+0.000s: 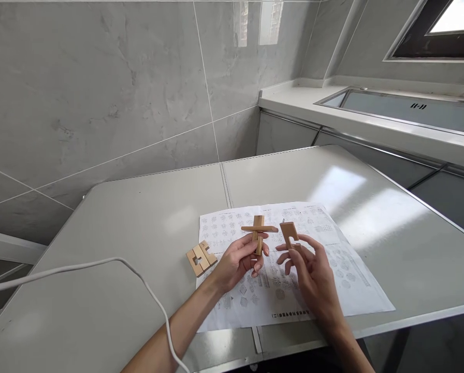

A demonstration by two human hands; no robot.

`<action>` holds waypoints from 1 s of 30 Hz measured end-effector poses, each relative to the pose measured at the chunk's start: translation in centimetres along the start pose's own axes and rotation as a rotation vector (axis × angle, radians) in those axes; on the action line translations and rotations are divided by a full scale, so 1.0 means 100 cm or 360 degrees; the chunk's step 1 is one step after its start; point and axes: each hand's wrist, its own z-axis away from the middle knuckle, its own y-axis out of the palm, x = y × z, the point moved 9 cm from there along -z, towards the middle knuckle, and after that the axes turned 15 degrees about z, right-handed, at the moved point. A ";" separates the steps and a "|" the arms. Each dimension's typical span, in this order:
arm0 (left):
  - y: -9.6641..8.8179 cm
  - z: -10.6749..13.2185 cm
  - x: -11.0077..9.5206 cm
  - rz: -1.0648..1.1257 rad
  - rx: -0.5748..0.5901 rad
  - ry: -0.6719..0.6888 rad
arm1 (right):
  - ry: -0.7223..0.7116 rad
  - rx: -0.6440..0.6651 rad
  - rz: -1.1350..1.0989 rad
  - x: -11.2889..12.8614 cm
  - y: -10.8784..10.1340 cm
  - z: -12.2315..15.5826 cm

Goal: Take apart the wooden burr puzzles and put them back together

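Several interlocked wooden puzzle pieces form a cross shape in my left hand, whose fingers grip them from below. My right hand pinches one notched wooden puzzle piece between thumb and fingers, just right of the cross and apart from it. On the table by my left wrist lie more notched wooden puzzle pieces, side by side at the edge of the sheet. Beneath both hands is a printed instruction sheet covered in small diagrams.
The sheet rests on a light grey folding table with a seam across it. A white cable runs over the table's left and across my left forearm. Behind are a tiled wall and, at right, a counter with a sink.
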 end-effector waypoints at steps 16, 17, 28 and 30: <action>0.006 0.000 0.019 -0.0052 0.0179 -0.0294 | 0.0074 0.0378 -0.0583 0.000 0.007 0.004; 0.007 0.000 0.019 -0.0052 0.0193 -0.0300 | 0.0093 0.0414 -0.0593 0.000 0.008 0.006; 0.010 0.001 0.019 -0.0071 0.0173 -0.0319 | 0.0139 0.0546 -0.0539 0.002 0.014 0.008; 0.010 0.001 0.019 -0.0066 0.0180 -0.0325 | 0.0150 0.0548 -0.0520 0.002 0.014 0.008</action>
